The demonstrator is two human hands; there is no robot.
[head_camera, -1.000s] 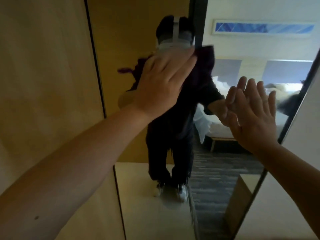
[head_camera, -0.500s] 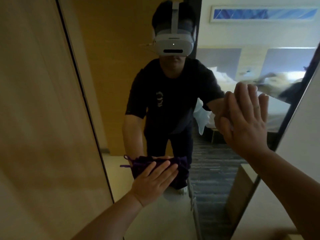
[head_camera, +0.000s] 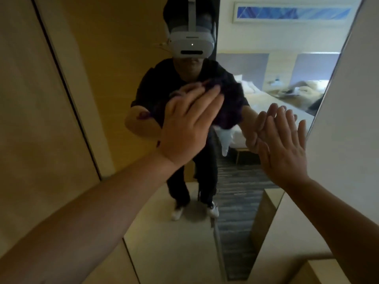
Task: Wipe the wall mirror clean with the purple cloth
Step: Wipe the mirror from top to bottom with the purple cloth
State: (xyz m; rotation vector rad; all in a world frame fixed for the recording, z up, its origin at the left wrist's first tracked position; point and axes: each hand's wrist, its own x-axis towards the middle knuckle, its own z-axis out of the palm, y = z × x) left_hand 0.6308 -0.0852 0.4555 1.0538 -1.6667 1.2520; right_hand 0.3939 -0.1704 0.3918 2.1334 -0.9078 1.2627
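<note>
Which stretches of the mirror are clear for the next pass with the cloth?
Free: the mirror below both hands, and its top right. Crowded: mid-height, where the left hand presses the purple cloth and the right hand lies flat near the right edge.

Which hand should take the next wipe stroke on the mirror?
Left. The left hand already presses the dark purple cloth flat against the frameless wall mirror. The right hand is bare, palm open near the mirror's right edge.

The wall mirror point(head_camera: 256, 201) carries the purple cloth point(head_camera: 227, 111), pressed flat on the glass; right of it a palm seems to touch.
</note>
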